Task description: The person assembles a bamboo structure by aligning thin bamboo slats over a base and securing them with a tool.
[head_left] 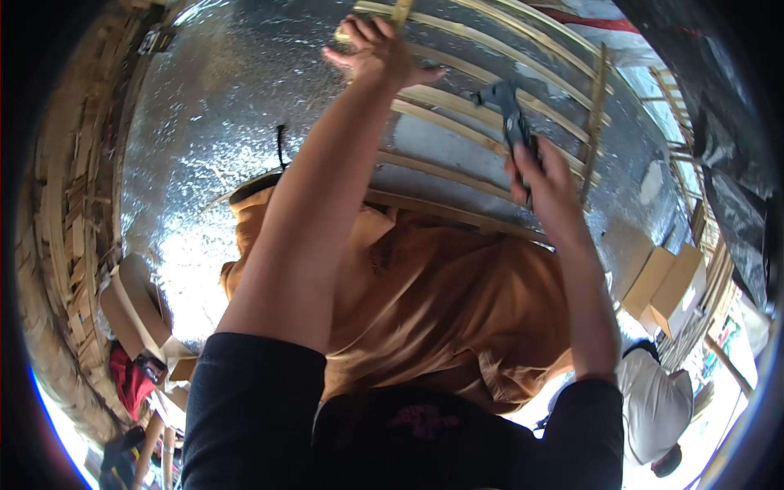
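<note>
My left hand (pixel 377 55) reaches far forward with its fingers spread. It lies at the left end of a frame of light wooden slats (pixel 453 100), next to a crosspiece (pixel 400 15); whether the palm presses on the wood is hidden. A dark hammer (pixel 508 106) is gripped in my right hand (pixel 543 175), its head tilted up and leftward over the slats. The frame has several long parallel strips joined by a crosspiece (pixel 597 122) near its right end. Nearer to me, brown cloth (pixel 457 302) spreads below the frame.
Shiny silver sheeting (pixel 212 98) covers the floor under the frame. Open cardboard boxes stand at left (pixel 135 302) and right (pixel 665 282). Stacked wood strips (pixel 69 212) line the left side. Another person (pixel 653 404) in a pale top is at lower right, below black plastic sheeting (pixel 739 155).
</note>
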### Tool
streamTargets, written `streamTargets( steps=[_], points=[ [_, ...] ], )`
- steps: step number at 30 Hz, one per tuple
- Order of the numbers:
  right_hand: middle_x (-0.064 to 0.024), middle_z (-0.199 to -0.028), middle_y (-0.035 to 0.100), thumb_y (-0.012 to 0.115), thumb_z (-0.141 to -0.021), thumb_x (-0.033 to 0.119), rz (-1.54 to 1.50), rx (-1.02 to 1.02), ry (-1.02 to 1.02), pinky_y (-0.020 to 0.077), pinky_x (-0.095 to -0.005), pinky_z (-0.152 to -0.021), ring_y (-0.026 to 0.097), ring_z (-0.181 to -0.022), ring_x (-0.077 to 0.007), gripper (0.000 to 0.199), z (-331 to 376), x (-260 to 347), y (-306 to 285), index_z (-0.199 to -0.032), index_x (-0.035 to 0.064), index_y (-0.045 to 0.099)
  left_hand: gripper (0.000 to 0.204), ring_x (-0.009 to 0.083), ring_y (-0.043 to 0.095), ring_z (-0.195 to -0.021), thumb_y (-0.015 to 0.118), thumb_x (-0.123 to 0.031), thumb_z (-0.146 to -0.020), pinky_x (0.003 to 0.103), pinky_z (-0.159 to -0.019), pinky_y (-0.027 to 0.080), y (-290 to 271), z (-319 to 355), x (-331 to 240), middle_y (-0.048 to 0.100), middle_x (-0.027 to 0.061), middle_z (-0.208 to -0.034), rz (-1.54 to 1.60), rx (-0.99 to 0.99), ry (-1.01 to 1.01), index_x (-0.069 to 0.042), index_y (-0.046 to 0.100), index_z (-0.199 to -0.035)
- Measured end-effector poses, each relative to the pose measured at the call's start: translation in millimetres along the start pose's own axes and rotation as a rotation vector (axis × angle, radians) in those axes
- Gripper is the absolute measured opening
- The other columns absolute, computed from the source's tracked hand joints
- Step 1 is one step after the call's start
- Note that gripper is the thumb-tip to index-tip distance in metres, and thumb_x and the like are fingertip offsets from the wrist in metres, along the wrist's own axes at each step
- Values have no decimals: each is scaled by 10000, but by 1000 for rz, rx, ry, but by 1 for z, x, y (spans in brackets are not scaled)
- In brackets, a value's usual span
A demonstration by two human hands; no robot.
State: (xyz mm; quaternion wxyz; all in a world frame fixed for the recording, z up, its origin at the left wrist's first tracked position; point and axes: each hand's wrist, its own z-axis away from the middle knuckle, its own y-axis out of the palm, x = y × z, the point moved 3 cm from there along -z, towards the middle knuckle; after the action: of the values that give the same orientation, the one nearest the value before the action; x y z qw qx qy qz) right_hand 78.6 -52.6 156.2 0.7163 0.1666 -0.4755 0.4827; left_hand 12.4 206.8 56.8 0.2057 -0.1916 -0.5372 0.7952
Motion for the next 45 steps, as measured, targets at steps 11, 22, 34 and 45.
streamTargets(
  steps=[11,22,34,45],
  points=[
    [19,-710,483,589,-982,218,-460,-5,185,363,-238,-465,447,-543,-61,188,43,-74,21,-930,71,484,1494,472,-75,-1472,619,-916,-560,781,-1055,143,10,-20,-1,-34,326,-1581,-58,49,6,9,-25,-1541],
    [-250,-808,628,677,-874,379,81,10,-82,478,-472,-700,647,-812,-417,444,58,-73,41,-926,-32,517,1530,523,11,-1449,608,-943,-528,656,-1121,161,17,-31,-9,57,408,-1531,-155,64,24,90,60,-1515],
    [-6,-649,483,701,-904,288,-263,-85,-51,378,-282,-465,471,-542,-84,328,42,-73,20,-870,54,474,1073,394,175,-1478,485,-757,-858,475,-1187,225,-42,27,-5,184,231,-1598,165,-84,373,-12,137,-1548],
    [5,-751,515,673,-920,197,-851,-1,119,383,-245,-489,456,-581,-53,198,63,-60,14,-885,84,515,650,412,580,-1181,608,-476,-921,449,-959,483,-59,201,4,607,275,-1247,167,109,521,25,508,-1323]
  ],
)
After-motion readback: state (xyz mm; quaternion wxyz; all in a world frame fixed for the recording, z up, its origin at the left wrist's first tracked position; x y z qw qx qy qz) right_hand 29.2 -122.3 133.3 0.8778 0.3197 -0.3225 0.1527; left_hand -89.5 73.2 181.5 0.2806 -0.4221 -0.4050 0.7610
